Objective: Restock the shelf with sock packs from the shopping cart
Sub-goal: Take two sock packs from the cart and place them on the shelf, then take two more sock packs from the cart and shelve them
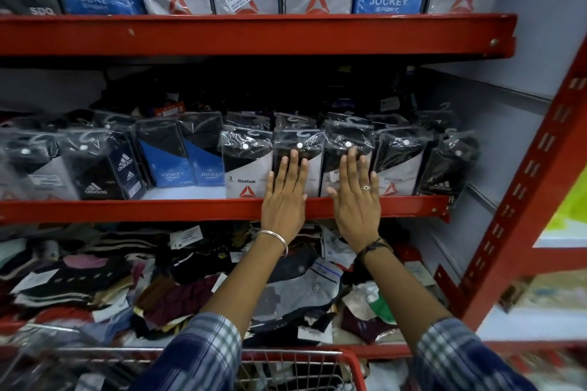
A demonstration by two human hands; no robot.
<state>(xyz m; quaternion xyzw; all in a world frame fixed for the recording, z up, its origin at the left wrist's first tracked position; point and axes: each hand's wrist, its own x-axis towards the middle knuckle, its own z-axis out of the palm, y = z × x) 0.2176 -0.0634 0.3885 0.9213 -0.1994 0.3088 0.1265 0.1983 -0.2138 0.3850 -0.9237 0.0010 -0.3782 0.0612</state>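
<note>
Sock packs (346, 162) under flat hands (287, 197)

Both arms extended forward in plaid sleeves, left hand (286, 197) flat with fingers spread and pointing up, bangle at wrist, right hand (357, 197) likewise flat, ring on one finger, dark wristband

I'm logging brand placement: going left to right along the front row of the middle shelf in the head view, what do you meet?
Adidas pack → blue Jockey packs → Reebok pack → left hand → right hand → Reebok pack → Adidas pack.
</note>
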